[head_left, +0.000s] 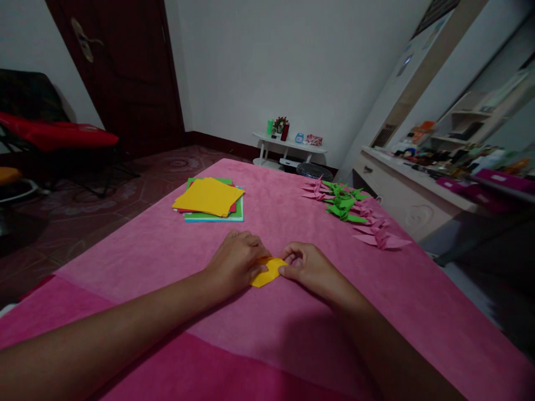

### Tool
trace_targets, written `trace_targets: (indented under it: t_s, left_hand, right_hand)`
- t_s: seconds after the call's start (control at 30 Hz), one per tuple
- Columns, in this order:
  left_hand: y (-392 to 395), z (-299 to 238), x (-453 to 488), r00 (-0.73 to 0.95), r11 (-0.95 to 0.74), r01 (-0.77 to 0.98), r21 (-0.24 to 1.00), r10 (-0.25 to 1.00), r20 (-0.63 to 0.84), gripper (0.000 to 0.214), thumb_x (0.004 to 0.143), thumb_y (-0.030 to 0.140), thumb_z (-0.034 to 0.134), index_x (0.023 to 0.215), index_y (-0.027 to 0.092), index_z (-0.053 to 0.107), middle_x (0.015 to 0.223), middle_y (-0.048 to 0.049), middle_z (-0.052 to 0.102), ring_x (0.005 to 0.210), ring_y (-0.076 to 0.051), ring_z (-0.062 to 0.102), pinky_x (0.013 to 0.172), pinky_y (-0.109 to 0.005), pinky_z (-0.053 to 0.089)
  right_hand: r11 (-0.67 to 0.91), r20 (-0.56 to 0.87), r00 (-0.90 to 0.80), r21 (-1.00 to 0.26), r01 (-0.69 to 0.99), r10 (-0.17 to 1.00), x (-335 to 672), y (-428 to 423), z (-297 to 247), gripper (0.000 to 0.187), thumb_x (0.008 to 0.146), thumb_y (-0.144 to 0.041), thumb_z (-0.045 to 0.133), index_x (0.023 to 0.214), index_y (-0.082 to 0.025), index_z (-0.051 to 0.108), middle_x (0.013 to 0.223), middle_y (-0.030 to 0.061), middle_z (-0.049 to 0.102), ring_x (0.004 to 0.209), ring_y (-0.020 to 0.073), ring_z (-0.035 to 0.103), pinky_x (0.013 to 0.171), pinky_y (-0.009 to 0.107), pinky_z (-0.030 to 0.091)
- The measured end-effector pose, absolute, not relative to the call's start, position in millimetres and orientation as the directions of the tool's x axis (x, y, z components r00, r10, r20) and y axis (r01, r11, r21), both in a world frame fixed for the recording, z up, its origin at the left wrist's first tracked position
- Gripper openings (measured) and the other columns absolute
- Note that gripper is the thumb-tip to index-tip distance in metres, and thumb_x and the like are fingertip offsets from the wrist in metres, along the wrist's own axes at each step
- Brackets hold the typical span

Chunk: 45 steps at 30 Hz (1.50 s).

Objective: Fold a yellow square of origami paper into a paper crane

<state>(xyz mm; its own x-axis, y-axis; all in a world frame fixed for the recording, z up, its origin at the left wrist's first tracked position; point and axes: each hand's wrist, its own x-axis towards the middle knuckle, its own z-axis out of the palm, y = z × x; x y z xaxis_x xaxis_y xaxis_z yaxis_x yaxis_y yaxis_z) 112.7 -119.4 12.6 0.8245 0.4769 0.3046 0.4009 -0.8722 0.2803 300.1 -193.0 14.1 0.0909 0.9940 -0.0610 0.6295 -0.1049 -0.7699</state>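
Observation:
A small folded piece of yellow paper [270, 272] lies low over the pink cloth, between my two hands. My left hand [239, 259] is closed on its left side, the thumb pressing on top and the other fingers behind. With thumb and curled fingers, my right hand [307, 265] pinches the paper's right corner. Part of the paper is hidden under the left fingers. Beyond my left hand rests a stack of square paper sheets [209, 196], yellow on top with red, green and blue edges showing below.
Several folded pink paper cranes [381, 238] and green paper cranes [341, 206] stand at the table's right far side. The pink cloth [167, 262] covers the table. A white stand [288, 143] is by the wall, a cluttered dresser [409, 184] at right, a red-draped chair [58, 136] at left.

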Motion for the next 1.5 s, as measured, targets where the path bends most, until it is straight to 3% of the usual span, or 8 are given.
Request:
trace_targets:
  t_s: [0.33,0.57,0.83,0.93,1.17,1.27,1.5]
  left_hand:
    - [-119,6,114,0.812,-0.89,0.391,0.235,0.454,0.367,0.018,0.086,0.024,0.053,0.094,0.027,0.069,0.083,-0.0019,0.065,0.083,-0.017,0.055,0.073,-0.033,0.03]
    - [-119,5,112,0.814,-0.907,0.37,0.203,0.422,0.399,0.019,0.088,0.024,0.051,0.089,0.027,0.07,0.079,-0.0011,0.064,0.078,-0.015,0.052,0.07,-0.032,0.027]
    - [-118,4,112,0.847,-0.931,0.351,0.1,0.361,0.391,0.017,0.088,0.025,0.052,0.087,0.026,0.069,0.076,-0.0001,0.062,0.077,-0.015,0.048,0.068,-0.033,0.024]
    - [-119,7,112,0.868,-0.941,0.331,0.07,0.333,0.368,0.013,0.085,0.024,0.055,0.088,0.025,0.068,0.078,-0.0003,0.062,0.078,-0.015,0.048,0.068,-0.033,0.024]
    - [-119,9,111,0.879,-0.945,0.316,0.088,0.326,0.348,0.016,0.087,0.023,0.053,0.089,0.025,0.069,0.078,-0.0016,0.062,0.078,-0.015,0.048,0.069,-0.034,0.024]
    - [-118,7,112,0.871,-0.941,0.319,0.114,0.338,0.356,0.017,0.087,0.023,0.052,0.089,0.026,0.069,0.078,-0.0014,0.061,0.079,-0.015,0.048,0.069,-0.033,0.025]
    - [-116,3,113,0.865,-0.938,0.315,0.143,0.346,0.363,0.019,0.087,0.024,0.052,0.092,0.03,0.07,0.074,-0.0021,0.057,0.075,-0.015,0.046,0.064,-0.031,0.025]
  right_hand:
    - [0.016,0.083,0.056,-0.686,0.728,0.995,298,-192,4,0.016,0.068,-0.011,0.056,0.077,-0.019,0.067,0.064,-0.0019,0.058,0.058,0.0098,0.049,0.052,0.021,0.034]
    - [0.153,0.221,-0.051,-0.473,0.868,0.974,293,-197,17,0.018,0.07,-0.007,0.056,0.073,-0.021,0.066,0.077,-0.0004,0.064,0.074,0.0132,0.055,0.065,0.023,0.038]
    - [0.176,0.197,-0.113,-0.342,0.923,0.974,287,-200,21,0.019,0.075,-0.007,0.054,0.074,-0.021,0.067,0.079,0.0008,0.064,0.081,0.0138,0.055,0.072,0.023,0.038]
    - [0.166,0.171,-0.108,-0.38,0.91,0.979,289,-200,23,0.022,0.074,-0.006,0.053,0.077,-0.021,0.068,0.082,0.001,0.065,0.08,0.0136,0.056,0.072,0.024,0.038]
    - [-0.068,-0.098,-0.006,-0.726,0.684,0.995,311,-197,24,0.02,0.065,-0.007,0.056,0.081,-0.014,0.066,0.069,0.0007,0.063,0.058,0.0098,0.054,0.051,0.018,0.038]
    - [-0.108,-0.139,0.008,-0.728,0.677,0.99,314,-197,24,0.013,0.064,-0.013,0.06,0.075,-0.013,0.066,0.064,0.0004,0.062,0.057,0.0101,0.052,0.049,0.018,0.036]
    - [-0.073,-0.047,0.056,-0.611,0.788,0.997,308,-197,20,0.01,0.065,-0.015,0.055,0.067,-0.015,0.064,0.06,0.0001,0.059,0.054,0.0098,0.049,0.046,0.019,0.029]
